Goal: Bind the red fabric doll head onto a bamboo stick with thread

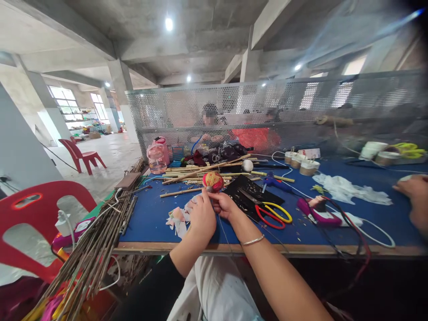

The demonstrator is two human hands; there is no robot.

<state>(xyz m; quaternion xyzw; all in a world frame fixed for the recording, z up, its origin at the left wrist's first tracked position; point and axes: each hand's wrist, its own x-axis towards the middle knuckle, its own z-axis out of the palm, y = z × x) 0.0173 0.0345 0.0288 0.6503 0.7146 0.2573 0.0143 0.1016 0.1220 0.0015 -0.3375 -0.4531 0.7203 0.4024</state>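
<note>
A round, red and yellow cloth-covered ball (213, 181) stands above my fingers, its gathered neck pointing down toward me. My left hand (202, 215) pinches it at that neck. Close beside, my right hand (224, 206) has its fingers together at the base of the ball; a thin thread or wire (224, 229) runs down from there toward the table edge. Whatever lies between the fingertips is hidden. Pale fabric scraps (179, 220) lie left of my left hand. To the right of my right hand are scissors (272, 214) with one red and one yellow handle, partly on a black cloth (256, 196).
Thin sticks (200, 171) lie behind the ball, near a white ball (247, 166). A blue glue gun (276, 182) and purple power strip (319, 214) sit right. Twigs (96, 249) overhang the left side. Perforated metal (187, 107) divides the table; a co-worker's hand (416, 196) is far right.
</note>
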